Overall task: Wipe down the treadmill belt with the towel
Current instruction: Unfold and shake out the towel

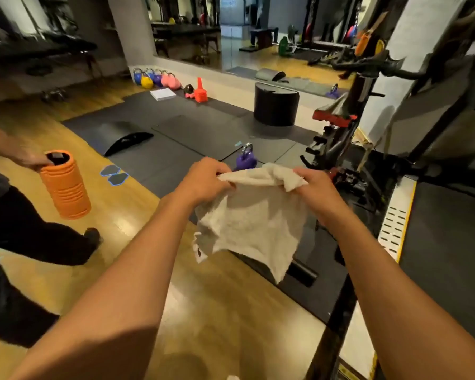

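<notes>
Just left of the treadmill belt [447, 242], a left hand [206, 182] and right hand [316, 190], held apart, each clench the top edge of a white towel [252, 223] hanging in the air, clear of the belt.

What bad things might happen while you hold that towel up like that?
The towel hangs loose between the left hand and right hand, so its low corner might pick up floor dirt before reaching the treadmill belt. A person carrying an orange foam roller is close on the left; you might bump. The purple kettlebell ahead could trip you.
</notes>
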`<state>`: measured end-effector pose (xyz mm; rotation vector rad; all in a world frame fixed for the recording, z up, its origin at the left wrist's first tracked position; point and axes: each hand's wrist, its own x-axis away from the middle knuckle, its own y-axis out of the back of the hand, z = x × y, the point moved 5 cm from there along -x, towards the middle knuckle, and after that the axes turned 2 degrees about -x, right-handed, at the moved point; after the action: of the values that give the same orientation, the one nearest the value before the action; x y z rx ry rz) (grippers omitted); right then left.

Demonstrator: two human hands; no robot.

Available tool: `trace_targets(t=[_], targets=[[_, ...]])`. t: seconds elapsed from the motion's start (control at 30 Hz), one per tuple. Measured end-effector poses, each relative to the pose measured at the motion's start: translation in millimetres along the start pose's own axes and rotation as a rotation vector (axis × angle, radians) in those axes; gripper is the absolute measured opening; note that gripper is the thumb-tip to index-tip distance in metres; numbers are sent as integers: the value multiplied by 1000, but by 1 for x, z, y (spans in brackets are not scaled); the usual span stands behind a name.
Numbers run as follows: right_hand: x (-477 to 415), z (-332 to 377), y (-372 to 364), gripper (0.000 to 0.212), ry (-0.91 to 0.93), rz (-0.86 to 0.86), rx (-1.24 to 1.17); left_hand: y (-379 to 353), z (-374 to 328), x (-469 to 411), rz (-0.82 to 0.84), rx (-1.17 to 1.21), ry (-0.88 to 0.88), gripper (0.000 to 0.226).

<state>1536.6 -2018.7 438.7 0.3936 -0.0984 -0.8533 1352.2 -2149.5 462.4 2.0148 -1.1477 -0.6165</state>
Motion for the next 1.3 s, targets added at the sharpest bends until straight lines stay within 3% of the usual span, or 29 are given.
trace_targets(t=[0.1,0.3,0.43,0.47,0.53,0.6,0.63,0.7,0.77,0.83,0.9,0.97,1.03,1.1,1.2,1.3], targets=[[-74,0,-20,12,-13,27,-1,28,30,-64,-25,-89,-22,9],[-197,18,-72,12,-75,144,-127,71,92,-178,-30,35,54,21],[-281,24,-93,10,-81,13,-239,104,152,-260,168,-49,149,20],[-304,26,-99,14,-102,-9,-313,118,162,-282,177,21,138,19],[-351,19,-113,30,-182,-83,-444,137,184,-328,109,452,172,17],[-393,4,-129,42,-322,-168,-414,119,220,-364,119,880,347,18],[-410,-2,-136,45,-398,-184,-398,102,237,-379,192,985,428,26],[-446,-5,-145,37,-493,-178,-454,77,263,-417,306,1109,513,47],[-482,0,-142,27,-473,-156,-578,74,275,-463,317,1294,500,55],[-515,-5,-150,24,-488,-15,-592,73,277,-508,368,1457,453,66],[-544,-20,-167,20,-542,114,-478,60,283,-542,503,1420,477,74],[-591,-37,-166,23,-531,39,-472,52,293,-579,581,1349,512,67],[-641,-53,-157,22,-488,-103,-595,56,311,-631,447,1360,500,50],[-689,-65,-152,23,-463,-128,-670,61,321,-678,330,1426,482,52],[-753,-86,-156,17,-531,-22,-432,30,328,-729,427,1347,584,53],[-832,-91,-137,8,-482,-133,-465,32,335,-803,362,1399,596,53]])
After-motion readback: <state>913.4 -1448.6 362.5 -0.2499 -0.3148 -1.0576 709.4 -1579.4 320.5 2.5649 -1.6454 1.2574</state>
